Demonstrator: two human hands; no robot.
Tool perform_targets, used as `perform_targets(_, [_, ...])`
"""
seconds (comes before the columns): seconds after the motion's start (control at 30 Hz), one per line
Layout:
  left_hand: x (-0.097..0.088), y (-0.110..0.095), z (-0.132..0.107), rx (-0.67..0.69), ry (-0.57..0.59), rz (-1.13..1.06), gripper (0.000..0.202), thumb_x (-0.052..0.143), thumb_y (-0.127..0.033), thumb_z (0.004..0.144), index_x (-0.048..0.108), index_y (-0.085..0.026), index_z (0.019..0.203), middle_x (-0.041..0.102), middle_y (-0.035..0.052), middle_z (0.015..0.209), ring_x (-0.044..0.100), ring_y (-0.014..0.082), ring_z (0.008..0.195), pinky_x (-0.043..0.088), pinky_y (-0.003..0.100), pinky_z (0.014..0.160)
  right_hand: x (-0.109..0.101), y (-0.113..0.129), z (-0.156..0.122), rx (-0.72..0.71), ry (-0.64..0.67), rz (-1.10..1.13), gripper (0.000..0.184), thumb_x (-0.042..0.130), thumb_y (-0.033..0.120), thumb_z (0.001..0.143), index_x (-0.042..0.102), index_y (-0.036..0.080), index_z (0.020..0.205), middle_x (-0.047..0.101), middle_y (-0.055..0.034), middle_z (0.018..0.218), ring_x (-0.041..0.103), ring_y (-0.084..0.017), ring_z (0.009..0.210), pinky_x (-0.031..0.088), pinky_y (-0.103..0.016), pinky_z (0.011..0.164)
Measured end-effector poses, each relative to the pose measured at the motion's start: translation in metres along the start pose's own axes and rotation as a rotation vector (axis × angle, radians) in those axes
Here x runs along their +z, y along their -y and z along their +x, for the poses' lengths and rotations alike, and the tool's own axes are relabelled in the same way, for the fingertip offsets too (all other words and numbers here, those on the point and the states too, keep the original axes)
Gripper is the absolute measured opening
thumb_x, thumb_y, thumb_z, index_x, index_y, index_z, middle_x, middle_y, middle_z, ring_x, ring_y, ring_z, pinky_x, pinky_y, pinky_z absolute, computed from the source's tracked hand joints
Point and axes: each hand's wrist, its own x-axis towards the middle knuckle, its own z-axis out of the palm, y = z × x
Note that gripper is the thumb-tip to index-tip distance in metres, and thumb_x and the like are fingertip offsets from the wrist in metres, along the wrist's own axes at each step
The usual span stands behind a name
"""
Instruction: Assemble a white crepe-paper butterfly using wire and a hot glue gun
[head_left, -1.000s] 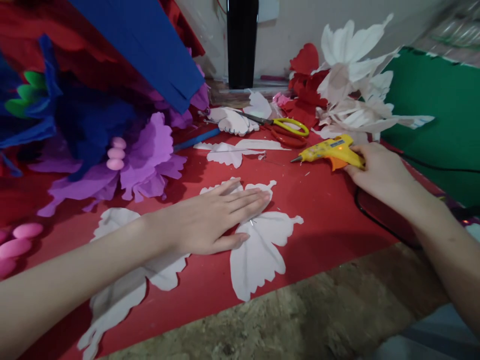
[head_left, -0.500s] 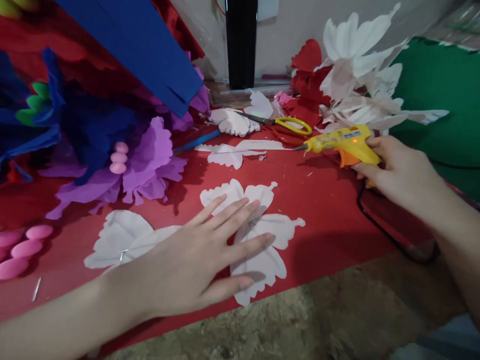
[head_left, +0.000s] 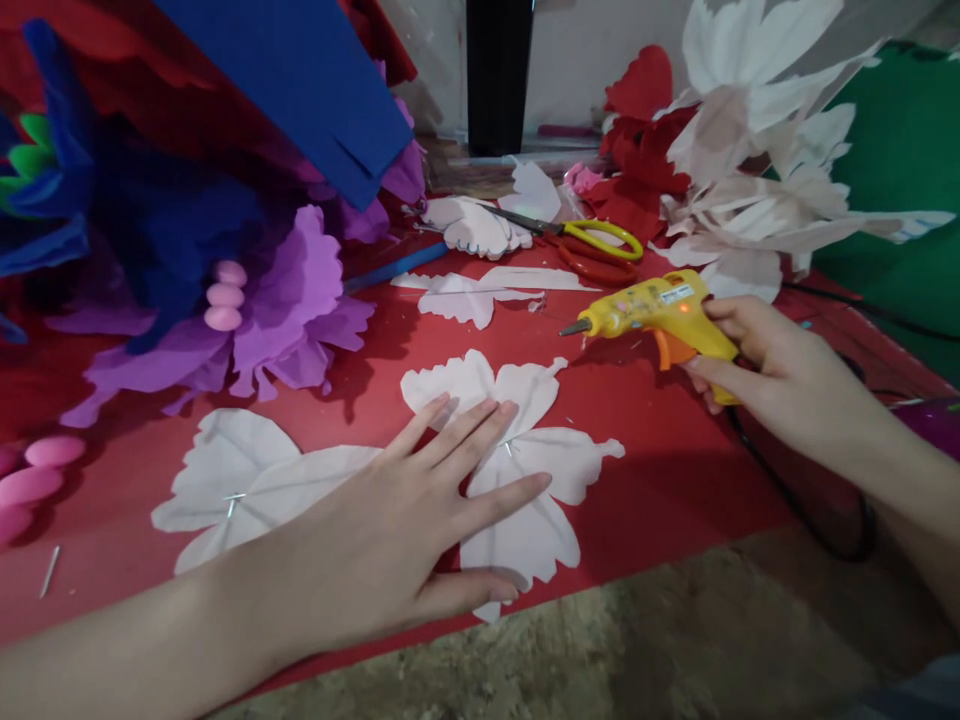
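My left hand point(head_left: 420, 500) lies with its fingers spread over a white butterfly cutout point(head_left: 525, 535), partly hiding it. A small metal pin-like piece point(head_left: 509, 447) shows at the middle of that cutout. Under and behind my left wrist rests a second white cutout point(head_left: 251, 450), also with a thin metal piece point(head_left: 233, 500) on it. My right hand point(head_left: 772, 360) is closed around the handle of a yellow glue gun point(head_left: 652, 310). Its metal nozzle points left, above the red surface, with an orange light lit on its body.
Scissors with yellow and red handles point(head_left: 600, 240) lie at the back beside white scraps point(head_left: 457, 298). Purple and blue paper flowers point(head_left: 289, 310) crowd the left, with pink oval pieces point(head_left: 34, 485) in front. White paper flowers point(head_left: 757, 120) stand at the back right. The red sheet point(head_left: 675, 480) ends near the front.
My right hand has brought the glue gun slightly left and down, nearer the white butterfly cutout. My left hand stays spread on the cutout. The view has shifted a little.
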Motion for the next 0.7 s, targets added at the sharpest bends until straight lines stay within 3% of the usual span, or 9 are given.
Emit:
perform_targets(0.2, [-0.002,0.003,0.0,0.006,-0.001,-0.02,0.059,0.046,-0.052,0.09,0.037,-0.025,0.141,0.026,0.0224,0.149,0.027,0.0379,0.136,0.038,0.056,0.101,0.008,0.005,-0.011,-0.058,-0.045,-0.071,0.06,0.057,0.055,0.058,0.045,0.022,0.107,0.058,-0.007,0.1,0.058,-0.015,0.069,0.049,-0.029,0.056])
perform_targets(0.3, [0.0,0.003,0.0,-0.008,-0.015,-0.048,0.057,0.048,-0.052,0.089,0.038,-0.027,0.14,0.028,0.0217,0.148,0.029,0.0377,0.136,0.036,0.058,0.102,0.012,0.01,-0.017,-0.054,-0.085,-0.218,0.084,0.063,0.075,0.046,0.046,0.023,0.109,0.058,-0.007,0.098,0.058,-0.018,0.07,0.048,-0.032,0.055])
perform_targets(0.37, [0.003,0.003,0.0,-0.031,-0.023,-0.084,0.052,0.042,-0.053,0.091,0.042,-0.029,0.137,0.033,0.0195,0.147,0.03,0.0366,0.136,0.034,0.06,0.103,0.014,0.013,-0.021,-0.11,-0.166,-0.343,0.096,0.052,0.091,0.042,0.048,0.02,0.106,0.057,-0.0085,0.091,0.056,-0.018,0.068,0.046,-0.032,0.052])
perform_targets(0.43, [0.006,0.003,0.0,-0.05,-0.028,-0.122,0.049,0.038,-0.055,0.092,0.047,-0.031,0.133,0.037,0.0165,0.146,0.031,0.0355,0.136,0.033,0.06,0.103,0.014,0.015,-0.024,-0.233,-0.241,-0.43,0.096,0.041,0.095,0.05,0.05,0.017,0.106,0.056,-0.0102,0.092,0.055,-0.017,0.069,0.046,-0.03,0.053])
perform_targets(0.53, [0.009,0.004,0.001,-0.058,-0.017,-0.157,0.048,0.039,-0.055,0.091,0.05,-0.03,0.13,0.039,0.0135,0.146,0.032,0.0351,0.136,0.032,0.06,0.105,0.014,0.014,-0.027,-0.379,-0.253,-0.507,0.086,0.036,0.087,0.068,0.049,0.015,0.113,0.055,-0.0105,0.097,0.055,-0.014,0.07,0.046,-0.027,0.055])
perform_targets(0.7, [0.01,0.005,0.0,-0.048,-0.018,-0.187,0.049,0.041,-0.054,0.09,0.046,-0.031,0.133,0.039,0.0107,0.146,0.029,0.0318,0.138,0.027,0.059,0.108,0.013,0.007,-0.028,-0.402,-0.236,-0.599,0.082,0.037,0.082,0.073,0.046,0.017,0.123,0.055,-0.0101,0.104,0.056,-0.019,0.082,0.044,-0.031,0.061])
